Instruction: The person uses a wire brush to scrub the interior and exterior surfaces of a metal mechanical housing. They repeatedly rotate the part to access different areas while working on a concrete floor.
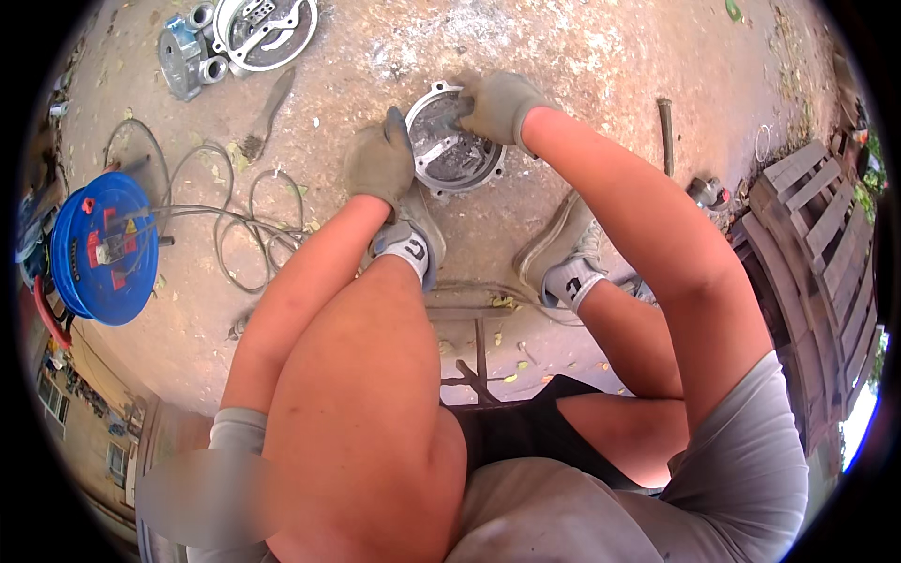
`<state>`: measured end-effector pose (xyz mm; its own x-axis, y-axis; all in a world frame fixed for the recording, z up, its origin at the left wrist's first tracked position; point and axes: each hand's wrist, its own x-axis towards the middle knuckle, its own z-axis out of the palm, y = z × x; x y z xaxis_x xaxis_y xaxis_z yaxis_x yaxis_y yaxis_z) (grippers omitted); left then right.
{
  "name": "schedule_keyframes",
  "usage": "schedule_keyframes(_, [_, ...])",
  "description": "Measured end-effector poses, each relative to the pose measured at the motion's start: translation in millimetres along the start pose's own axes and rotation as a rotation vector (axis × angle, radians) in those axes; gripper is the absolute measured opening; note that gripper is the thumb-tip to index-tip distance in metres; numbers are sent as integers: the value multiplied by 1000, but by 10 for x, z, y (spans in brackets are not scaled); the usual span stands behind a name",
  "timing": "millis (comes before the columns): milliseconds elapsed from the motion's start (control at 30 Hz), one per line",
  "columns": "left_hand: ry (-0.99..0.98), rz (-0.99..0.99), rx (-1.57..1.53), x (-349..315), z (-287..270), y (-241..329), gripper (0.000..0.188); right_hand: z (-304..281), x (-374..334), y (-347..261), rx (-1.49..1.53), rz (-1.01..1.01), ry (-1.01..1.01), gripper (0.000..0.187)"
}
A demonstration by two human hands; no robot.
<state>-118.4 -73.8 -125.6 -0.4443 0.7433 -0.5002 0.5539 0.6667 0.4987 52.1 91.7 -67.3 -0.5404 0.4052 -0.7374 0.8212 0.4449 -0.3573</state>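
A round metal housing (pixel 432 171) with a pale rim, bolt lugs and a dark, dirty inside lies on the ground between my feet. My left hand (pixel 378 161), in a grey-green work glove, is closed at the left edge of its rim, thumb up. Over the far right part of the housing is my right hand (pixel 504 110), gloved alike. Its fingers are bent down together into the housing; what they hold, if anything, is hidden. A second round housing (pixel 272 33) and a blue-grey metal casting (pixel 185 58) with pipe-like openings lie at the far left.
A brush (pixel 269 113) lies left of my left hand. Further left stands a blue cable reel (pixel 105 247) with loose cable loops (pixel 222 216) on the ground. A metal rod (pixel 666 136) lies to the right, near wooden pallets (pixel 812 235). My shoes (pixel 560 246) flank the housing.
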Motion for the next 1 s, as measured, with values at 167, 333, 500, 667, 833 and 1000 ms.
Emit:
schedule_keyframes(167, [13,-45,-13,-1,3,-7,68,194,23,-102,-34,-158,-32,46])
schedule_keyframes(333, [19,5,-78,-63,-41,39,71,322,-330,-197,190,81,39,41])
schedule_keyframes(500, [44,41,-158,88,297,-418,73,-267,-934,294,519,-96,80,37])
schedule_keyframes(667, [-30,-21,-258,56,224,-269,78,-741,-1676,909,947,30,33,33])
schedule_keyframes(833, [-90,-146,-356,92,264,-376,79,-634,-1863,1130,741,-124,407,31])
schedule_keyframes(1000, [-430,-440,-862,291,163,-543,74,421,-1048,1611,350,63,803,60])
